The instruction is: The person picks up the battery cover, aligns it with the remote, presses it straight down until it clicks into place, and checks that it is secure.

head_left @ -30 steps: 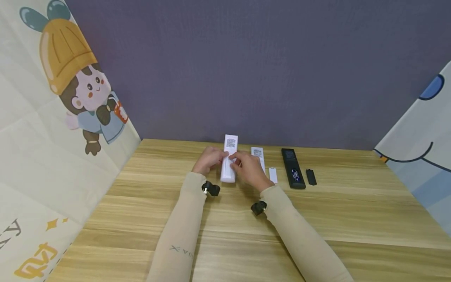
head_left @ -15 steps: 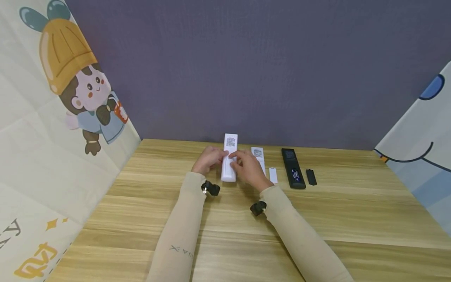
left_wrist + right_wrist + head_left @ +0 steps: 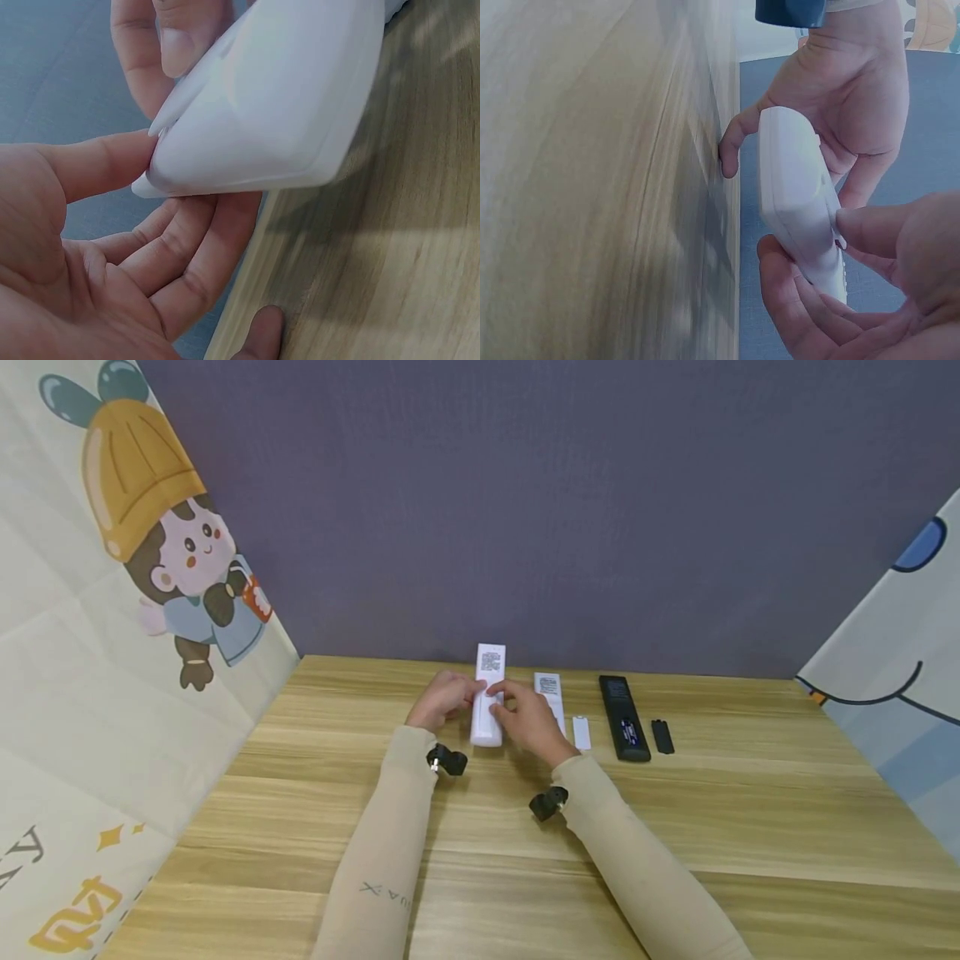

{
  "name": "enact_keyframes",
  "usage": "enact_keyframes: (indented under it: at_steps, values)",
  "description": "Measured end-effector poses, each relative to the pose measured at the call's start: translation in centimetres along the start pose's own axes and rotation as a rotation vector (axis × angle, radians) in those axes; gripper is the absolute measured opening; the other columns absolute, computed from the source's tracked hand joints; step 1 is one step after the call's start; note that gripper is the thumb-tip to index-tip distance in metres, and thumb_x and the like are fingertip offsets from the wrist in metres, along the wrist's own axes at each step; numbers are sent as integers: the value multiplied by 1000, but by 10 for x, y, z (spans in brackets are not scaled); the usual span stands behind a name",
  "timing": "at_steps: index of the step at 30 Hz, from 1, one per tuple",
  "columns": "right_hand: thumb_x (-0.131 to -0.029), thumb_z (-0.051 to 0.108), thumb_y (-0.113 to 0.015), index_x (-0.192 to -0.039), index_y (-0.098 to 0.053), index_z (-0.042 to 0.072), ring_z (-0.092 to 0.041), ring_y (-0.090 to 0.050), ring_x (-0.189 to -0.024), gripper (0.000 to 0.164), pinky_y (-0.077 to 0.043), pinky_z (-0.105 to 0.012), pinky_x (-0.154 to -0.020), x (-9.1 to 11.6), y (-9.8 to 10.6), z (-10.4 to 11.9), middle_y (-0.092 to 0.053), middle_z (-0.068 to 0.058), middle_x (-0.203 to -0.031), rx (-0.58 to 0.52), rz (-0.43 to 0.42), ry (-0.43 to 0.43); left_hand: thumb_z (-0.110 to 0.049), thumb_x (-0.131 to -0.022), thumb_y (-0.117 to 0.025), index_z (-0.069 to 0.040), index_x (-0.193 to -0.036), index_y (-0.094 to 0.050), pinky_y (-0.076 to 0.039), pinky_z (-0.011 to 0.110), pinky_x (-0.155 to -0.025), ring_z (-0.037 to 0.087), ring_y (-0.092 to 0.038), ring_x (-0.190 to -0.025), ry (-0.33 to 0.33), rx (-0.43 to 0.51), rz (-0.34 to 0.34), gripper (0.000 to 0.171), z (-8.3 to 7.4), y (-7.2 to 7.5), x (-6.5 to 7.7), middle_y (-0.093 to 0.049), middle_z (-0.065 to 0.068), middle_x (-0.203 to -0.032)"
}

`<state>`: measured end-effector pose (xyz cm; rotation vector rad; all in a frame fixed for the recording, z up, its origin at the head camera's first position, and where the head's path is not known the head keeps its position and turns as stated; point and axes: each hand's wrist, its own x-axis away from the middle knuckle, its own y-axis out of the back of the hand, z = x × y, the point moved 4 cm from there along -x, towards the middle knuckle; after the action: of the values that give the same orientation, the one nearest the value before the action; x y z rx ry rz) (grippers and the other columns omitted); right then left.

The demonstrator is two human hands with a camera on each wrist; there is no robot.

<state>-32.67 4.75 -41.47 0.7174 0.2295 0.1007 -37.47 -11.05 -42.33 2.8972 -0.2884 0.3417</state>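
Remote (image 3: 486, 728) between left hand (image 3: 446, 695), right hand (image 3: 531, 720)

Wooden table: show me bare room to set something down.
Bare tabletop lies left of the left hand, right of the black cover, and between the left sleeve and right sleeve. Crowded: back middle, with the held white remote, right hand, second white remote, white cover and black remote close together.

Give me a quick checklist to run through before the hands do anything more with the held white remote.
1. Held white remote gripped by left hand and right hand: ok.
2. Its back facing up: ok, printed label shows.
3. Its battery cover off: not ok; it appears on, perhaps with one edge lifted.
4. Batteries inside it: cannot tell, hidden.
5. Loose white cover on tabletop: ok.
6. Black cover beside black remote: ok, lying apart.
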Motion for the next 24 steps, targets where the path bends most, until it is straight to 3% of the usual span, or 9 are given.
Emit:
enact_keyframes:
  at_steps: [6,11,18,24]
  values:
    - [-99,15,-67,-122,-67,17,-26,-72,-95,23,-56,-35,-75,1,1,1,-69,-16,-123,-22,9,-22,-24,-98,-67,-1,-118,-69,-48,40,-93,21,-65,-87,19,20,51,30,0,0,0,-70,0,-86]
    - [-99,15,-66,-122,-66,16,-28,-72,-98,23,-56,-38,-79,1,2,1,-69,-17,-125,-28,4,-30,-19,-98,-67,0,-129,-61,-47,50,-107,21,-66,-89,7,55,120,37,-2,2,2,-70,1,-88]
    - [-98,16,-67,-121,-62,14,-31,-72,-101,23,-57,-43,-83,3,4,2,-67,-18,-129,-54,-3,-62,-7,-94,-65,2,-137,-54,-49,49,-105,21,-68,-91,-31,72,205,45,-1,4,3,-71,3,-95]
    - [-97,16,-68,-115,-60,14,-29,-71,-96,20,-55,-42,-82,2,5,2,-68,-18,-129,-49,-9,-62,-3,-91,-66,1,-137,-54,-52,45,-99,23,-67,-94,-32,76,219,48,-1,5,4,-71,4,-96]
